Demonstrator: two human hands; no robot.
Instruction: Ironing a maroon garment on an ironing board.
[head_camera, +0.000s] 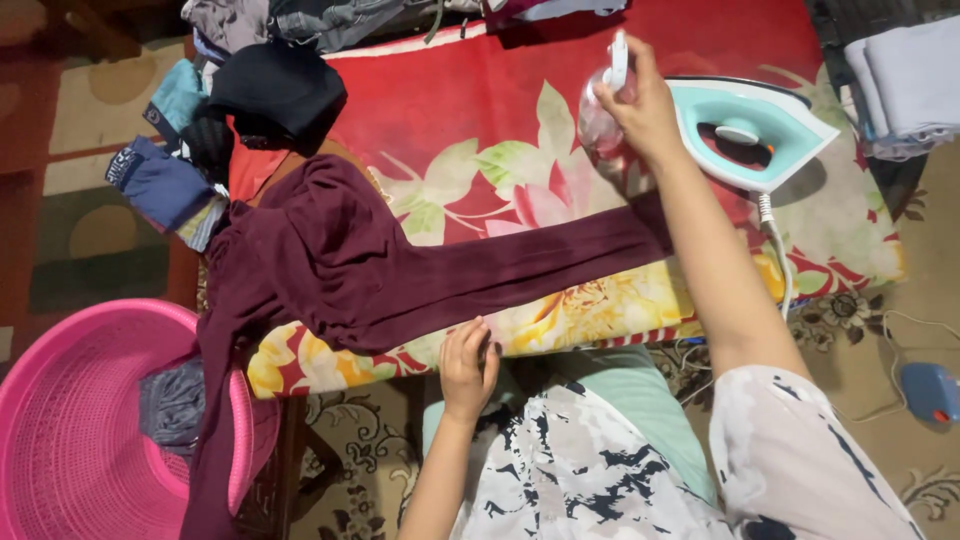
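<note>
Right hand (640, 105) grips spray bottle (603, 118); left hand (468, 365) touches maroon garment (400, 265)

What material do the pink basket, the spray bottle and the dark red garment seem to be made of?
Basket: probably moulded plastic, with an even pink colour, a smooth rim and a fine woven pattern.
Spray bottle, held up in the right hand: apparently clear plastic, see-through with a white nozzle.
Garment: soft matte fabric, possibly knit; it folds and hangs limp. The left hand touches its edge.
</note>
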